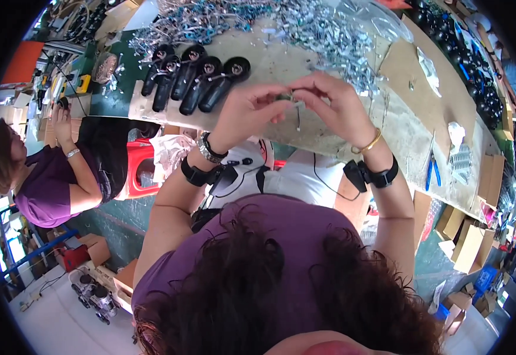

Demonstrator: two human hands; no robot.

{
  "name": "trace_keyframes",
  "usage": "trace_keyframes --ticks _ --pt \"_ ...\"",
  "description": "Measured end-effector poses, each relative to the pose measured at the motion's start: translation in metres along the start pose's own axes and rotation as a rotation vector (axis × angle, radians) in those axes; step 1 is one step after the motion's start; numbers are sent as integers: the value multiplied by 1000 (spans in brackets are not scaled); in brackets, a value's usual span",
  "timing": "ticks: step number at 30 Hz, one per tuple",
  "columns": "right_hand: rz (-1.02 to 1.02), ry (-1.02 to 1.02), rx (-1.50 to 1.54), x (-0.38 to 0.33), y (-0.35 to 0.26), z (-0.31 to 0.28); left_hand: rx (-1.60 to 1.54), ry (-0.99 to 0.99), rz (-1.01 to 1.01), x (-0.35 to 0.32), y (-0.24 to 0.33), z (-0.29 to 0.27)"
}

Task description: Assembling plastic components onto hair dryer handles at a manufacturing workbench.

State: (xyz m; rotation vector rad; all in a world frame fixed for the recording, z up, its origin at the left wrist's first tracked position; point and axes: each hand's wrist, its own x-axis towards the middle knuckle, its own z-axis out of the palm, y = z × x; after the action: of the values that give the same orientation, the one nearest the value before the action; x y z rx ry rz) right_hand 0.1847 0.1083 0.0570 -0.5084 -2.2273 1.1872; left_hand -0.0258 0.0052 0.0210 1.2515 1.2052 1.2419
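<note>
Over the table's near edge, my left hand (247,113) and my right hand (333,105) meet fingertip to fingertip. Pinched between them is a small greenish part with a thin wire (298,121) hanging down from it; the fingers cover most of it, so its exact kind is unclear. Beside my left hand lie several black handle-shaped housings (215,89) with round cup-like ends, in a loose row. Beyond both hands spreads a large heap of small wired parts (329,35) in silver, white and blue.
Blue-handled pliers (429,173) lie at the right on the table (397,139). Farther right are clear plastic pieces (460,164) and rows of black parts (468,65). At the left, a co-worker in purple (57,186) sits near a red stool (141,168). Cardboard boxes (466,239) stand lower right.
</note>
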Motion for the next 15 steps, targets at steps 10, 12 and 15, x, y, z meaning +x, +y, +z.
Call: trace_keyframes --ticks 10,12,15 --pt "-311 108 -596 -3 -18 6 213 -71 36 -8 26 4" --pt "-321 102 -651 0 -22 5 119 -91 56 -7 31 7" --pt "-285 165 -671 7 -15 5 55 -108 78 -2 40 5"
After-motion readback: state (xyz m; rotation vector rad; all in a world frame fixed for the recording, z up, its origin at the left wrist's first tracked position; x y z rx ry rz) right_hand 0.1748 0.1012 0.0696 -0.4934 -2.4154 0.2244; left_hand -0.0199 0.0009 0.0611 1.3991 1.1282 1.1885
